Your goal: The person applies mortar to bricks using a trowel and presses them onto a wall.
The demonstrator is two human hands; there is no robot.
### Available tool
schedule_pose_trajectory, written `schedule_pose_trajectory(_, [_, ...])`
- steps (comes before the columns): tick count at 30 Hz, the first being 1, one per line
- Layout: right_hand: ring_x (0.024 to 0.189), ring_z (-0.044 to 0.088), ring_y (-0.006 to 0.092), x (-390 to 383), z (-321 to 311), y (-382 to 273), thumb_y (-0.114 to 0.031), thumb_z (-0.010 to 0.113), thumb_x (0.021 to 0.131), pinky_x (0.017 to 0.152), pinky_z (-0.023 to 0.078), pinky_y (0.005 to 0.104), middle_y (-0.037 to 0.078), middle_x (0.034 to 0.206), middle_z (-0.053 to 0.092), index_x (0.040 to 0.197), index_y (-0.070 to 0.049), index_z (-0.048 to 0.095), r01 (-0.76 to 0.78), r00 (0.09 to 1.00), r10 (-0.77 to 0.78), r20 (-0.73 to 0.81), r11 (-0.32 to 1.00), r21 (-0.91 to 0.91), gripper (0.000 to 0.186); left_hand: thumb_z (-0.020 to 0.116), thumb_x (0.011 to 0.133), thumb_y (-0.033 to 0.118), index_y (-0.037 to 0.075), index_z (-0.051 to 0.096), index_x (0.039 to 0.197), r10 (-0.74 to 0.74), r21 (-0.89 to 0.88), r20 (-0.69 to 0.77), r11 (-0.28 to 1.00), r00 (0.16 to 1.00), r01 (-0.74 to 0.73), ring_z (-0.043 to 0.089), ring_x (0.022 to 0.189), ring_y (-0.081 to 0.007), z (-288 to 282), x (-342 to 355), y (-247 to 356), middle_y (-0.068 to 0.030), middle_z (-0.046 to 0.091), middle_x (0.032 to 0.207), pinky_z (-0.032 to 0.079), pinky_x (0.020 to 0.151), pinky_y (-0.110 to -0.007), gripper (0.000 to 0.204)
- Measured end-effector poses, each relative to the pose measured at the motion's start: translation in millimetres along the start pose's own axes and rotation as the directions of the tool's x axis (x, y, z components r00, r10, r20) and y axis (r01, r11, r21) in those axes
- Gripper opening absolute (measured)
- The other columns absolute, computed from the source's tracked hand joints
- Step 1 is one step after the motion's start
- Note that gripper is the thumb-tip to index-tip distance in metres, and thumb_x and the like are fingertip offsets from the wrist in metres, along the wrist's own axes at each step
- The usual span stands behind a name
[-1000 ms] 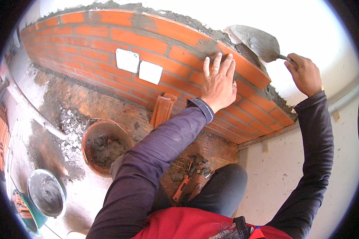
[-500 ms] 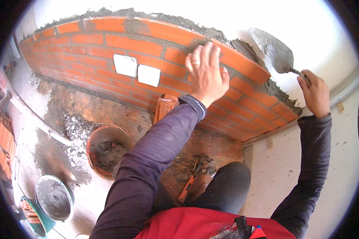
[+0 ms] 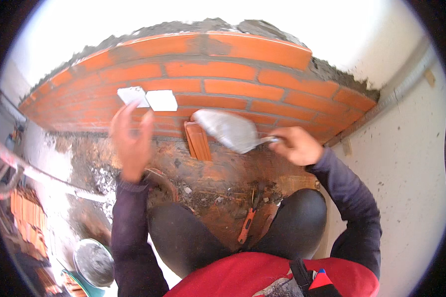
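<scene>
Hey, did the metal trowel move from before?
Yes. The trowel, in the right hand, has come down and left: earlier it was above the brick wall's top edge; now it shows in front of the wall's lower rows.

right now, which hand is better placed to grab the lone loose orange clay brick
Probably the left hand: it looks empty and nearer the brick, while the right hand holds a grey metal trowel.
</scene>
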State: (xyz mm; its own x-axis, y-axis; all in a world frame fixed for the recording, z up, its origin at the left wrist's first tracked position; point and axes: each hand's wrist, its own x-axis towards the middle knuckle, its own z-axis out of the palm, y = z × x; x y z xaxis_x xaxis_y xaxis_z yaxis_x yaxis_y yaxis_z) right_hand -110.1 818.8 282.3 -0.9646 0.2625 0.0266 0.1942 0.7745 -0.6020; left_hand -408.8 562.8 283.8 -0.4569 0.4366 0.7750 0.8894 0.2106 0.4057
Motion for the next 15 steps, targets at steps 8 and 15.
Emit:
schedule_pose_trajectory(8, [0.082, 0.064, 0.0403, 75.2, 120.8, -34.2, -0.031, 0.057, 0.096, 0.076, 0.05, 0.0497, 0.021, 0.086, 0.066, 0.1, -0.001, 0.06, 0.291, 0.84, -0.332, 0.429, 0.943, 0.159, 0.031, 0.054, 0.097, 0.044, -0.007, 0.052, 0.132, -0.79, 0.488, -0.143, 0.469, 0.597, 0.736, 0.052, 0.124, -0.034, -183.2, -250.7, -194.1, -0.0258, 0.056, 0.13, 0.037, 0.106, -0.04, 0.061])
schedule_pose_trajectory(15, [0.086, 0.062, 0.0437, 115.8, 210.6, -53.1, -0.04, 0.046, 0.099, 0.077, 0.049, 0.0509, 0.025, 0.09, 0.065, 0.1, 0.004, 0.062, 0.193, 0.684, -0.257, 0.682, 0.966, 0.171, 0.046, 0.047, 0.085, 0.076, 0.009, 0.046, 0.143, -0.944, -0.18, 0.331, -0.077, -0.014, 0.981, 0.046, 0.13, -0.0284, -161.2, -328.4, -231.2, -0.0076, 0.042, 0.15, 0.035, 0.103, -0.046, 0.089])
